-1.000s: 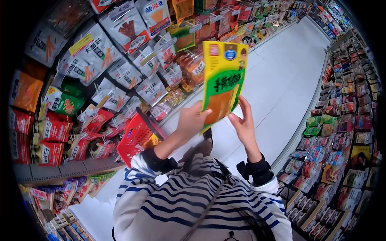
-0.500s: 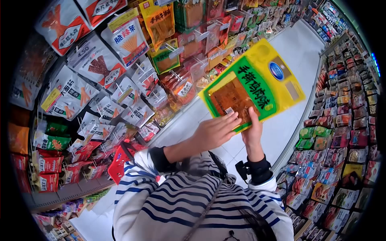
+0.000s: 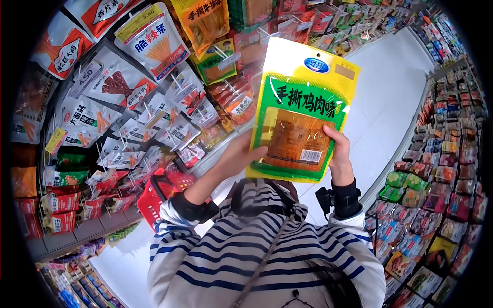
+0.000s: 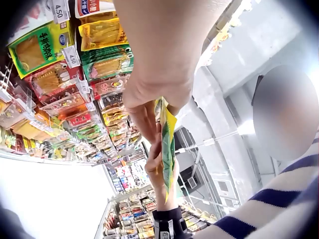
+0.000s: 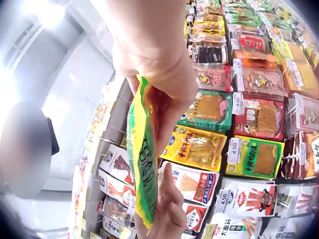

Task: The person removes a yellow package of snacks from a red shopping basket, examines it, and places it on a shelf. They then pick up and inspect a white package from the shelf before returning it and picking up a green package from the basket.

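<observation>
A yellow and green snack packet (image 3: pixel 300 110) faces the head camera upright, with brown food behind its clear window and a barcode low on it. The left hand (image 3: pixel 236 156) grips its left edge, thumb on the front. On the right edge the right hand (image 3: pixel 339 154) pinches it, thumb over the window and fingers behind. In the left wrist view the packet (image 4: pixel 168 149) shows edge-on between the left hand (image 4: pixel 157 89) and the right hand (image 4: pixel 158 169). The right wrist view also has the packet (image 5: pixel 142 154) edge-on, below the right hand (image 5: pixel 154 74).
Hanging snack packets (image 3: pixel 123 84) line the rack on the left, including a similar green and yellow packet (image 3: pixel 218 61). A red basket (image 3: pixel 159 197) is beside the left forearm. Shelves of packets (image 3: pixel 441 169) run along the right, across a pale floor (image 3: pixel 387 97).
The packet turned from an angled pose to tilted right, then upright facing the camera. The left hand moved from the packet's lower front to its left edge. The view shifted over the shelves.
</observation>
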Demonstrator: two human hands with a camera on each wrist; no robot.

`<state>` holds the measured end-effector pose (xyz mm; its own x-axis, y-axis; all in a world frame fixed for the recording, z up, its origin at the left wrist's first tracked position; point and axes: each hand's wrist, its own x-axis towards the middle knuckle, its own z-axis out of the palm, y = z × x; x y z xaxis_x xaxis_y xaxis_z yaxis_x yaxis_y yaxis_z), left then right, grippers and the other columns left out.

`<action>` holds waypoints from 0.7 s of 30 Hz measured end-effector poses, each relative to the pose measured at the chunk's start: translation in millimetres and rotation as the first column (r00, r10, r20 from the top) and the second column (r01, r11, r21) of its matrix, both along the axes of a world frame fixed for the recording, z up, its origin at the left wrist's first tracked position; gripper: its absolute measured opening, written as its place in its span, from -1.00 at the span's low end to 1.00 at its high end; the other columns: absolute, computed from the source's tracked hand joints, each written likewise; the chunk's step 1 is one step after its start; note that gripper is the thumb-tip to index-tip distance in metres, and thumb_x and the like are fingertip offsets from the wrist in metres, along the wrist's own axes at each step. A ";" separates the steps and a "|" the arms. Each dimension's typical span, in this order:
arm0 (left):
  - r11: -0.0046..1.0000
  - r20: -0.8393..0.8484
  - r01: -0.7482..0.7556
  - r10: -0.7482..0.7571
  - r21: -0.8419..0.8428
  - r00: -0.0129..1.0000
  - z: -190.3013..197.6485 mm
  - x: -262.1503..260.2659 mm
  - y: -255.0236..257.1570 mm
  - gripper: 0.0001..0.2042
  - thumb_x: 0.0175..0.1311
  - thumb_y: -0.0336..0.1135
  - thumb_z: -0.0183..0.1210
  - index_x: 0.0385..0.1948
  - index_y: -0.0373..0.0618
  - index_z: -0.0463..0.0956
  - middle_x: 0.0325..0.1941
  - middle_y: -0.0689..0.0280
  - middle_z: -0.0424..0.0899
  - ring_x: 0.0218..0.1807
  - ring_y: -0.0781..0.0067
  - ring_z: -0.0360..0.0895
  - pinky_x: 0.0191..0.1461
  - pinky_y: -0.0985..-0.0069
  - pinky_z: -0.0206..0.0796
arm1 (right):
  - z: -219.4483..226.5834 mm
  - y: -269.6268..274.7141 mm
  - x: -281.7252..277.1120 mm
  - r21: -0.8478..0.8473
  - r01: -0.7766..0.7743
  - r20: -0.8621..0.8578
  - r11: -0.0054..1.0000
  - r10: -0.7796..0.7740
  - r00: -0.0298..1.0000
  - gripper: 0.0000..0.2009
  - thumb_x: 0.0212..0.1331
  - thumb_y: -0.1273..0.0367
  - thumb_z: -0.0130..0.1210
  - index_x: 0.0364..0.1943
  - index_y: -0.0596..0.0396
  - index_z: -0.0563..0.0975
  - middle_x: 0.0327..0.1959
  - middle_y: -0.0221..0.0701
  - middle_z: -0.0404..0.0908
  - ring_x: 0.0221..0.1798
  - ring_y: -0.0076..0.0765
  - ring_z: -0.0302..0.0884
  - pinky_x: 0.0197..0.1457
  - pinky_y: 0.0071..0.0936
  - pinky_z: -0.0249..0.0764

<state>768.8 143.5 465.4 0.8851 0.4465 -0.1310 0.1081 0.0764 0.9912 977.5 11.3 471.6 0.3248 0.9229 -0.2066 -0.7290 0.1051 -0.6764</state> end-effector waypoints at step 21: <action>0.956 -0.008 -0.261 0.265 0.131 0.964 18.1 111.9 -1.0 -0.72 0.14 -0.45 -0.01 -0.08 -0.18 0.29 -0.39 0.39 0.47 -0.36 0.70 0.34 -0.27 0.66 0.23 | -9.9 93.3 153.1 -0.110 -0.396 -0.056 0.912 0.392 0.918 -0.67 -0.01 0.38 -0.04 -0.13 0.28 0.37 -0.19 -0.22 0.47 -0.18 -0.28 0.46 -0.10 -0.41 0.38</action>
